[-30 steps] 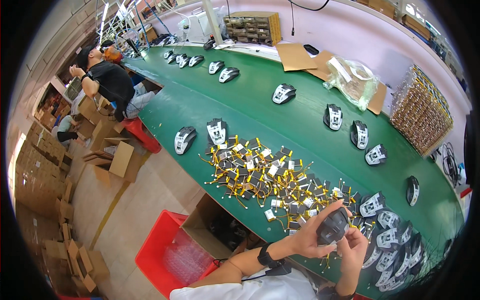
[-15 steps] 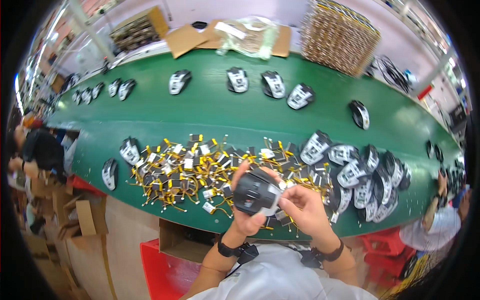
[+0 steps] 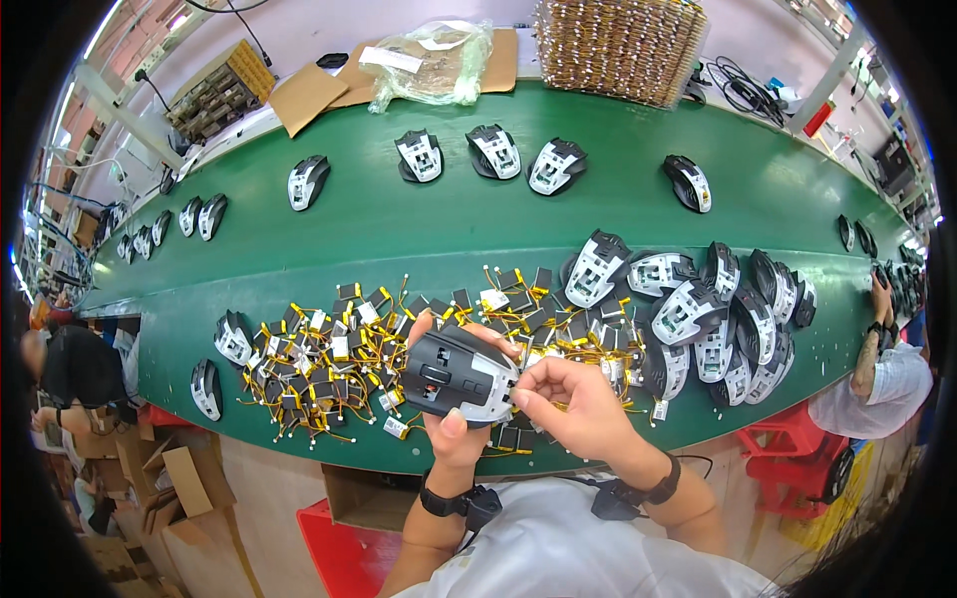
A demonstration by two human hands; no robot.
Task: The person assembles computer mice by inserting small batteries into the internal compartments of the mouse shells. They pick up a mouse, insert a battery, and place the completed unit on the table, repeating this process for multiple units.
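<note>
A black and white computer mouse (image 3: 469, 373) with openings in its top rests in my left hand (image 3: 454, 434), whose thumb and fingers close round its sides. At its right end, the thumb and forefinger of my right hand (image 3: 573, 404) are pinched together against the edge. Whatever lies between those fingertips is too small to make out. Below and around both hands spreads a pile of small black battery packs (image 3: 344, 349) with yellow tape and thin wires. To the right, several similar mice (image 3: 688, 311) are heaped together.
A row of mice (image 3: 419, 156) stands along the far side of the green table (image 3: 349, 239). Behind it are cardboard with clear plastic (image 3: 434, 65) and a stacked block of parts (image 3: 618, 50). Another person (image 3: 877, 384) sits at the right; a red bin (image 3: 344, 543) is below the edge.
The mouse has turned so its top faces up more fully. My right fingertips stay pinched at its right edge. The whole view has shifted, and both hands appear farther left.
</note>
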